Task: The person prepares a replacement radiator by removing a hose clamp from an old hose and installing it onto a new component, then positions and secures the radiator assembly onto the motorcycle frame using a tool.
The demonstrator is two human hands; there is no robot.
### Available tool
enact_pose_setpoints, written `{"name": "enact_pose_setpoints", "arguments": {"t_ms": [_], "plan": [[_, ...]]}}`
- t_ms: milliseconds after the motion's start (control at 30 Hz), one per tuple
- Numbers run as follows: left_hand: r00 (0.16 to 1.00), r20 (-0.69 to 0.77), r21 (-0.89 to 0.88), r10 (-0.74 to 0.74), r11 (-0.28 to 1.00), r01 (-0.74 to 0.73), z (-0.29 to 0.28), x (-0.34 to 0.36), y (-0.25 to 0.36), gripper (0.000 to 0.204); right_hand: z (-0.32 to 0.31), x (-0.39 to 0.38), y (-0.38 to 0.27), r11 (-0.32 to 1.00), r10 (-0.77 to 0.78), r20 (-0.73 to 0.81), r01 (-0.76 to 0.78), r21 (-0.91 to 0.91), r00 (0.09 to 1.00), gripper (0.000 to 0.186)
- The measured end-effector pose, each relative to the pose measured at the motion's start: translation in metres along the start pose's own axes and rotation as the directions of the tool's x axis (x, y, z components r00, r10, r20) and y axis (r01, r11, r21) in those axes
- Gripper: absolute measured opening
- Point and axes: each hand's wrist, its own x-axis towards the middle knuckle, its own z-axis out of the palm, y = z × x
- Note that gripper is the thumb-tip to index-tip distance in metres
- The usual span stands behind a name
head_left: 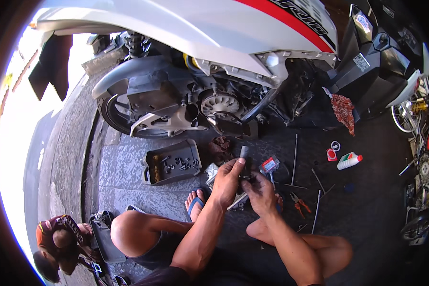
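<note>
The left hand [227, 180] grips a dark tube [243, 152] upright; the right hand [260, 189] clasps a metal part [237, 200] beneath it, above the pavement [367, 200] near pliers [299, 204].

There is only one view, from a wide fisheye camera worn on the head of a squatting person, looking steeply down and forward at the grey paved floor [128, 167]. It is near the bare left hand [227, 180] and right hand [261, 190], with the knees at the lower edge. The white scooter body with a red stripe [176, 28] curves along the upper rim, a little farther away.
</note>
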Motion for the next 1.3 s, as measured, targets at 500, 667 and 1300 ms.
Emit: {"name": "enact_pose_setpoints", "arguments": {"t_ms": [500,667,1300], "plan": [[0.908,0.009,0.874,0.418,0.439,-0.211,0.010,-0.015,0.021,0.040,0.030,0.009,0.022,0.952,-0.211,-0.301,0.126,-0.278,0.930,0.028],[0.928,0.029,0.848,0.371,0.482,-0.220,0.011,-0.012,0.013,0.038,0.028,0.005,0.018,0.891,-0.344,-0.312,0.202,-0.407,0.886,0.033],[0.931,0.343,0.810,0.127,0.462,-0.362,-0.004,0.095,0.199,0.032,-0.013,0.031,0.043,0.964,0.104,-0.127,-0.069,0.256,0.986,0.016]]}}
